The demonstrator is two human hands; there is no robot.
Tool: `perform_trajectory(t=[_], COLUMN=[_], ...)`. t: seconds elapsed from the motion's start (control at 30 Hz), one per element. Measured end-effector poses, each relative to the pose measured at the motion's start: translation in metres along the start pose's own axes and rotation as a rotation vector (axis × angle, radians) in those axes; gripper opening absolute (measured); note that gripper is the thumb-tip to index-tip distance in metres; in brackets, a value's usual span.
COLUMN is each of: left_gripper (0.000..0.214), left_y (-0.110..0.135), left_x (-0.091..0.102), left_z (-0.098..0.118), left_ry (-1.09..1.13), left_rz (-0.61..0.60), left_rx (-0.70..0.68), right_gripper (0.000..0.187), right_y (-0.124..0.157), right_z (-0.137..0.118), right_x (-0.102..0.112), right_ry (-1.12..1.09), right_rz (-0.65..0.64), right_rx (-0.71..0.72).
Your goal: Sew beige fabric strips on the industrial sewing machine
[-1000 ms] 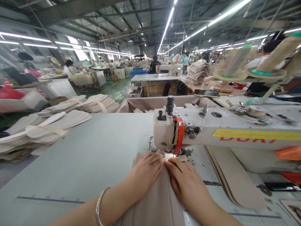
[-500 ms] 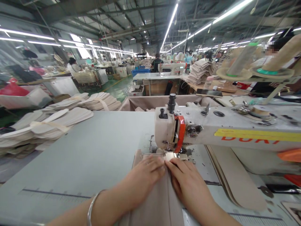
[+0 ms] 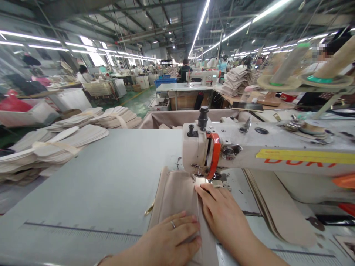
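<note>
A beige fabric piece [image 3: 174, 194] lies on the grey table under the head of a white sewing machine [image 3: 249, 151]. My left hand [image 3: 169, 240] rests flat on the near part of the fabric, fingers stretched toward the seam, a ring on one finger. My right hand [image 3: 219, 210] lies flat on the fabric's right side, its fingertips just short of the presser foot [image 3: 202, 180]. A small gold-coloured item [image 3: 149, 209] pokes out at the fabric's left edge.
Bundles of beige cut pieces [image 3: 63, 142] are stacked at the table's left edge. More flat pieces [image 3: 274, 207] lie under the machine arm on the right. Thread cones [image 3: 288, 66] stand behind the machine. Other workers and sewing stations [image 3: 202, 77] fill the hall beyond.
My left hand has slid back toward me along the fabric, away from the needle. The fabric has fed forward under the foot. My right hand has stayed near the foot.
</note>
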State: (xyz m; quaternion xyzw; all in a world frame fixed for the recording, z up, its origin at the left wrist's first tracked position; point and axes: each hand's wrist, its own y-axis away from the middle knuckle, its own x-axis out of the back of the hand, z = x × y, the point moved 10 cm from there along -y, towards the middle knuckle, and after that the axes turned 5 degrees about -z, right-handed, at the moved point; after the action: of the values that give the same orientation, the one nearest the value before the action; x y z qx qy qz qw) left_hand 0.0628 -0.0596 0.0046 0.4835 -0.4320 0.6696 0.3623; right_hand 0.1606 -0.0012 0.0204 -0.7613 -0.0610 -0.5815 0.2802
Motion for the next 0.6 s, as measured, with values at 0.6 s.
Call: perform_trajectory(t=[0.6], left_gripper=[0.037], left_y=[-0.026], left_x=[0.037], left_z=[-0.026], left_ry=[0.242], left_rz=[-0.171], left_rx=[0.144], right_gripper=[0.04], right_y=[0.001], right_z=[0.002], right_x=[-0.003], right_ry=[-0.016], right_rz=[-0.022], right_rx=[0.0])
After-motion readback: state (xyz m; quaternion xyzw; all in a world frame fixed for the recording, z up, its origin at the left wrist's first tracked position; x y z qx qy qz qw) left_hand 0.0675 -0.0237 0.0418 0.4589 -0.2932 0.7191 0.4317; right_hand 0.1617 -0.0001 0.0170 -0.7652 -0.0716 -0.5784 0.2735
